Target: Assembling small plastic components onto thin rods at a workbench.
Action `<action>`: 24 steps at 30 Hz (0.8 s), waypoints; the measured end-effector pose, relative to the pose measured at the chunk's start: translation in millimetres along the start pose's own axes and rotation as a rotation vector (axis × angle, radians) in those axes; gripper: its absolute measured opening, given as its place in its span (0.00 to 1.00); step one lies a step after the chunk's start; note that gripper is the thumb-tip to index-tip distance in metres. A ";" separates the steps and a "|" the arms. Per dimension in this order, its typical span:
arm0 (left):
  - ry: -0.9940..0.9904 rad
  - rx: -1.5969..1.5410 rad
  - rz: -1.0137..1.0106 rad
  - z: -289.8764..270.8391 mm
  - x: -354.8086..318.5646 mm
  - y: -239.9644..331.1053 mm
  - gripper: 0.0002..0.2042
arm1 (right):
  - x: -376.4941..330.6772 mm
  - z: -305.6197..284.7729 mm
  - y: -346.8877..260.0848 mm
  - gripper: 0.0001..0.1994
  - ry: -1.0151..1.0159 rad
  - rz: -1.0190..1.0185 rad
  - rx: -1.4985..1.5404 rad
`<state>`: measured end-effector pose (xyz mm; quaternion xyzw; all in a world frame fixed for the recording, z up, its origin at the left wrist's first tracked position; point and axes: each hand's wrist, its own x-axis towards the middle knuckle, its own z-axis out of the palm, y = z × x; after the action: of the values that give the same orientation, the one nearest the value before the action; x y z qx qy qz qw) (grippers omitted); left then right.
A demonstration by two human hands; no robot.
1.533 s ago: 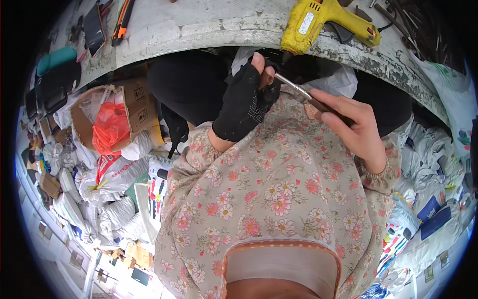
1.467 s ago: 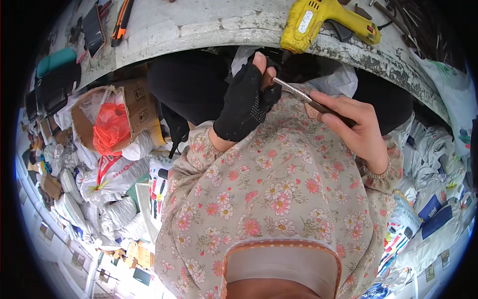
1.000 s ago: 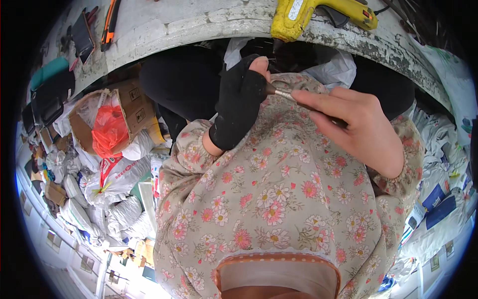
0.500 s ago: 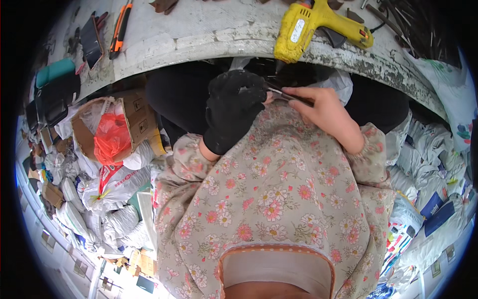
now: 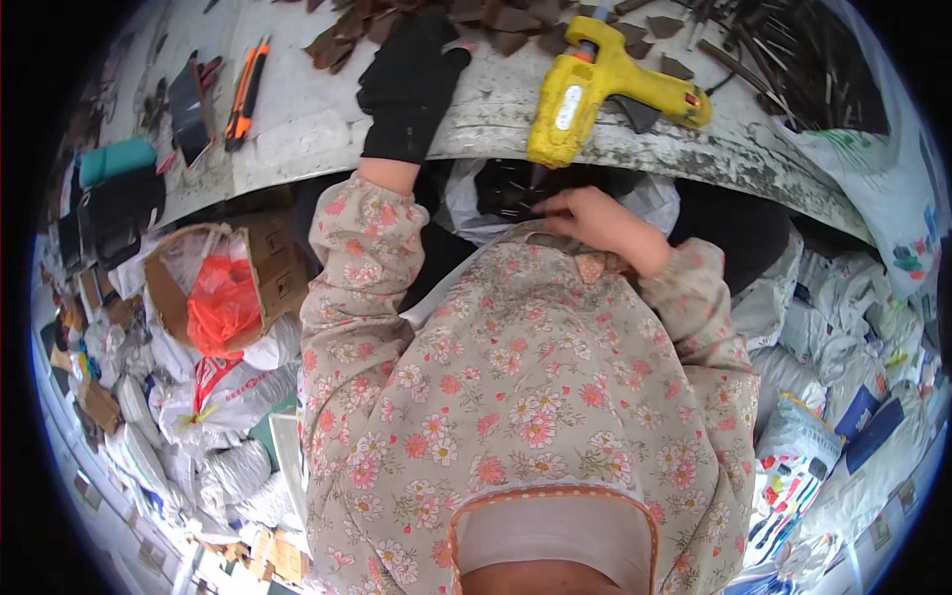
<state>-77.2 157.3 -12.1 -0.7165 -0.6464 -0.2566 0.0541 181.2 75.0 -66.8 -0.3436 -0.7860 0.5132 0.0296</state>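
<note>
Whereas both hands were working together at the lap, the gloved left hand point(image 5: 412, 84) is now reaching onto the table point(image 5: 317, 124), fingers curling over brown scraps point(image 5: 496, 18); right hand point(image 5: 595, 223) is resting at the lap, grip possibly empty.

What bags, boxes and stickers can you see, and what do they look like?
Cardboard box: left of the person, below the table edge, brown and open.
Red plastic bag: inside that box, crumpled.
White sack: right end of the table, with small colour print.
Label: on the yellow glue gun on the table edge, small and pale.
White bags: heaped lower left.
</note>
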 end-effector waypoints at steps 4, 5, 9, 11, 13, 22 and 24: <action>-0.016 0.010 -0.051 14.2 6.1 -9.7 0.22 | -49.6 -97.4 -70.8 0.13 0.138 0.055 0.188; 0.017 -0.002 -0.053 12.2 4.1 -10.1 0.21 | -55.0 -118.5 -72.3 0.13 0.297 0.161 0.071; 0.000 -0.155 -0.235 -15.6 -12.3 13.5 0.16 | -44.6 -188.4 -18.5 0.13 0.840 0.323 -0.654; -0.039 -0.505 -0.397 -29.9 -24.6 30.2 0.12 | -48.9 -211.0 10.2 0.14 0.837 0.509 -0.876; -0.166 -0.664 -0.464 -44.6 -41.1 42.2 0.11 | -46.6 -216.0 28.9 0.15 0.764 0.708 -1.038; -0.297 -1.660 -1.031 -81.7 -102.9 76.3 0.12 | -68.1 -159.1 -48.8 0.19 0.726 -0.388 0.970; -0.283 -1.752 -0.763 -86.4 -104.0 80.5 0.12 | -59.5 -127.8 -71.9 0.14 0.569 -0.399 1.065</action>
<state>-29.5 15.7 37.3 -0.2685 -0.4154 -0.5595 -0.6651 240.9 124.5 71.1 -0.2515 -0.4332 0.7070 0.4993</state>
